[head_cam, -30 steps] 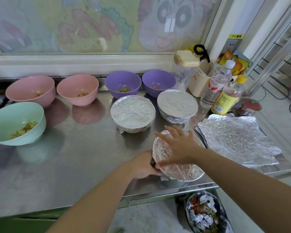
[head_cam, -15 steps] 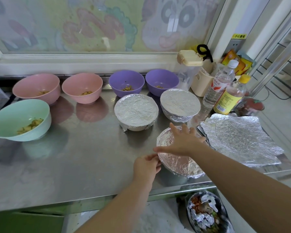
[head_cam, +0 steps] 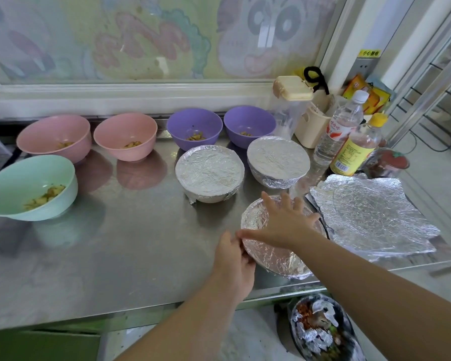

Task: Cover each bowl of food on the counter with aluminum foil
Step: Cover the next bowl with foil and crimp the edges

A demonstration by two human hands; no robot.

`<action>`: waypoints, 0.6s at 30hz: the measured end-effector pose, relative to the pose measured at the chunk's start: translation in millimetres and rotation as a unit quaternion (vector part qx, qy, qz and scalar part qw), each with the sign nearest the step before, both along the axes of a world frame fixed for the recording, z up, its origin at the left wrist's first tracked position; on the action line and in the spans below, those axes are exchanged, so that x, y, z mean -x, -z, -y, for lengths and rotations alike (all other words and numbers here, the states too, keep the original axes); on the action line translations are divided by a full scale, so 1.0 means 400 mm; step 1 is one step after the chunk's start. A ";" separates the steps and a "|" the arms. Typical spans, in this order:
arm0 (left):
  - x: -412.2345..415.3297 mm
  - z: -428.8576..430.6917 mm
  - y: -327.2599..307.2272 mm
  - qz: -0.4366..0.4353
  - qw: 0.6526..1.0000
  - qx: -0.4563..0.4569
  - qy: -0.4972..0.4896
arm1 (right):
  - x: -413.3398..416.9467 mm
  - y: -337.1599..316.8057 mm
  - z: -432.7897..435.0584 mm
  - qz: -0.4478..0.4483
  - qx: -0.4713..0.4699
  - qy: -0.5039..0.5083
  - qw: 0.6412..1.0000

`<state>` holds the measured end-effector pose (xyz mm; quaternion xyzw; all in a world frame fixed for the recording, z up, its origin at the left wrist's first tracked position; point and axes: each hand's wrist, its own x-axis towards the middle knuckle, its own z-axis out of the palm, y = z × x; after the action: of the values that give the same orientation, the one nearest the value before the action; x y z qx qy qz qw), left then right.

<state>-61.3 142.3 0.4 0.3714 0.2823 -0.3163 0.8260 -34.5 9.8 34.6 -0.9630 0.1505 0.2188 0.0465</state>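
A foil-covered bowl [head_cam: 274,259] sits near the front edge of the steel counter [head_cam: 130,238]. My right hand [head_cam: 284,221] lies flat on its foil top with fingers spread. My left hand [head_cam: 235,256] pinches the foil at the bowl's left rim. Two more foil-covered bowls [head_cam: 209,173] [head_cam: 277,158] stand behind it. Uncovered bowls with food line the back and left: two pink [head_cam: 54,136] [head_cam: 125,135], two purple [head_cam: 194,128] [head_cam: 249,125], one mint green [head_cam: 30,187]. Loose foil sheets [head_cam: 370,217] lie to the right.
Two bottles [head_cam: 339,131] [head_cam: 354,148], a cream container [head_cam: 310,126] and a red-lidded jar [head_cam: 387,162] crowd the back right corner. A foil-lined bin [head_cam: 320,332] with scraps sits on the floor below the counter's front edge. A window ledge runs behind the bowls.
My left hand has shifted from behind the bowl's side to pinching the foil at its left rim. My right hand stays flat on the top.
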 end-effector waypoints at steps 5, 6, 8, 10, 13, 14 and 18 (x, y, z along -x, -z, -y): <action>-0.008 0.003 0.013 0.004 0.998 0.051 0.025 | 0.001 0.010 -0.002 0.009 0.002 0.007 1.000; -0.006 0.000 0.011 0.007 0.998 0.058 0.027 | 0.001 0.010 -0.004 0.009 0.003 0.011 1.000; -0.010 -0.007 0.000 0.013 0.997 0.066 0.031 | 0.004 0.006 -0.011 0.009 0.004 0.020 1.000; -0.020 -0.010 -0.001 0.017 0.996 0.080 0.038 | 0.006 0.004 -0.020 0.000 0.001 0.032 0.999; -0.041 -0.011 -0.015 0.021 0.997 0.069 0.006 | 0.002 -0.004 -0.010 -0.030 -0.027 0.058 0.998; -0.050 -0.012 -0.017 0.025 0.998 0.050 -0.012 | 0.000 -0.011 0.001 -0.039 -0.039 0.064 0.996; -0.061 -0.018 -0.023 0.037 0.997 -0.014 -0.069 | -0.005 -0.028 0.036 -0.027 -0.009 -0.003 1.000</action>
<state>-37.0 149.3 9.5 0.3735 0.2809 -0.2404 0.8508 -32.4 -4.7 45.9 -0.9567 0.1470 0.2460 0.0509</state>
